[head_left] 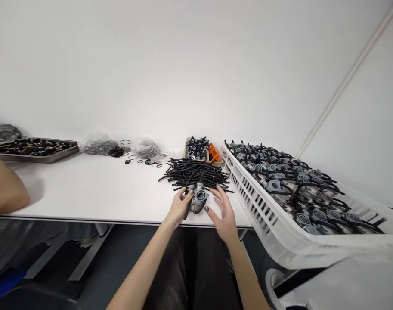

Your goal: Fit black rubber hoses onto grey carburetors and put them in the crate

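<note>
A grey metal carburetor [200,196] with short black hoses is held over the front edge of the white table. My left hand [178,206] grips its left side, thumb and fingers closed on it. Close to the carburetor's right side, my right hand [224,215] has its fingers spread and curved, with nothing visible in them. Just behind both hands lies a loose pile of cut black rubber hoses [196,172]. Behind that pile sits a tray of small black-and-silver caps [196,148], beside an orange bin [213,152].
A white plastic crate [257,202] full of carburetors with hoses stands at the right. Clear bags of small parts [99,144] and black rings [116,152] lie along the wall. A metal tray [54,157] of parts and another person's arm [7,187] are at the left.
</note>
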`<act>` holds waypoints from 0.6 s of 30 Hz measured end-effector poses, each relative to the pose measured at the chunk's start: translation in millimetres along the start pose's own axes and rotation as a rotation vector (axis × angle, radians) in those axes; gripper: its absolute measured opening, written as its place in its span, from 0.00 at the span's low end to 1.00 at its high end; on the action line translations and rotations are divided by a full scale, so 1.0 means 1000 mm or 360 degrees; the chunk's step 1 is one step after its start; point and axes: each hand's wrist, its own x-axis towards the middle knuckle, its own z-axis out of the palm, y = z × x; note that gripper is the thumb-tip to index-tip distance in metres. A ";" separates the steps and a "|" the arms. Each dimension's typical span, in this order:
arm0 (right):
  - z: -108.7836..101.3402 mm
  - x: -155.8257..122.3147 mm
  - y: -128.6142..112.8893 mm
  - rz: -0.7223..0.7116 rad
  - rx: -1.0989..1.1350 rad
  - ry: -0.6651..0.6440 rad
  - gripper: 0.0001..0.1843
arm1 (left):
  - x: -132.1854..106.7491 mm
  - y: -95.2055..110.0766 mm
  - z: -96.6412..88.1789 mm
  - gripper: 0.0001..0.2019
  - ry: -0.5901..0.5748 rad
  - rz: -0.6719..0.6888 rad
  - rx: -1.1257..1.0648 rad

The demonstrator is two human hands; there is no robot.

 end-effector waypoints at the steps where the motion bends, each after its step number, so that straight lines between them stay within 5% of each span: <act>1: 0.002 -0.005 -0.007 -0.0003 -0.0140 0.0076 0.24 | 0.001 -0.001 0.001 0.33 0.0081 0.0061 0.0044; 4: 0.013 -0.015 -0.027 0.0096 -0.0531 0.0009 0.07 | 0.000 -0.003 0.002 0.29 0.0270 0.0217 0.0195; 10: 0.029 -0.007 -0.030 0.0269 -0.0650 -0.0208 0.03 | -0.005 -0.002 0.003 0.26 0.0430 0.0339 0.0447; 18: 0.002 0.004 -0.020 0.0147 -0.0638 -0.0119 0.10 | -0.008 0.001 0.008 0.27 0.0443 0.0340 0.0506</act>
